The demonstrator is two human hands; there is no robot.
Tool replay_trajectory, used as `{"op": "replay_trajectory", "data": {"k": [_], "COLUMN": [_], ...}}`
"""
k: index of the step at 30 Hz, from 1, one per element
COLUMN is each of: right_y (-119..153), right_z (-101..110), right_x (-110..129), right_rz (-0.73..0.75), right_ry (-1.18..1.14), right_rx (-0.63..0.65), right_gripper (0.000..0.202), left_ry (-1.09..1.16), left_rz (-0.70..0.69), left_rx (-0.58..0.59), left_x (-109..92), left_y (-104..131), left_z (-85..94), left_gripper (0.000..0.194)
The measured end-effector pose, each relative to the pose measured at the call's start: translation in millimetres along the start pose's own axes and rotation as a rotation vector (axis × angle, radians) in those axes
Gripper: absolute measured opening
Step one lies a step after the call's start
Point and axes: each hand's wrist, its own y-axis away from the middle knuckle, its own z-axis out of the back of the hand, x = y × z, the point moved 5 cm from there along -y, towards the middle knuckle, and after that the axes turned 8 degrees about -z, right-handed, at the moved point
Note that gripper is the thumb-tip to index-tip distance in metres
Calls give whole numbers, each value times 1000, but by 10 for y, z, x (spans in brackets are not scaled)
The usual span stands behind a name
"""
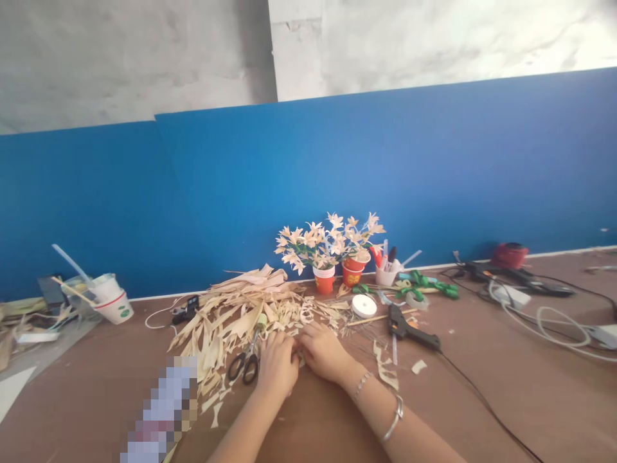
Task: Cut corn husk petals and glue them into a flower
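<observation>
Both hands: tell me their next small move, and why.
Probably a small pinch or fold between the left hand and right hand: they are close together, both curled inward, while the scissors and glue gun lie unheld nearby. Whatever is between the hands is mostly hidden.

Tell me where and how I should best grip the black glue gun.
Probably grip the black glue gun by its handle, with the right hand coming from the right, near side: it seems to lie on its side, the handle slants that way, and the cord trails from the handle's end.
</observation>
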Motion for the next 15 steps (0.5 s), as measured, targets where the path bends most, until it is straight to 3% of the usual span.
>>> {"op": "replay_trajectory", "data": {"k": [7,15], "right_y": [56,70], "right_z": [44,98], "right_x": [-66,-104], "right_rz": [-43,-129], "right_ry": [-242,-425], "right_rx": [-137,-178], "right_gripper": [15,10], "left_ry": [67,128], "left_rz": [-74,-149], "left_rx": [-135,-196], "left_x": [-18,8], "left_y": [35,27], "left_z": [91,162], "left_gripper": [11,14]}}
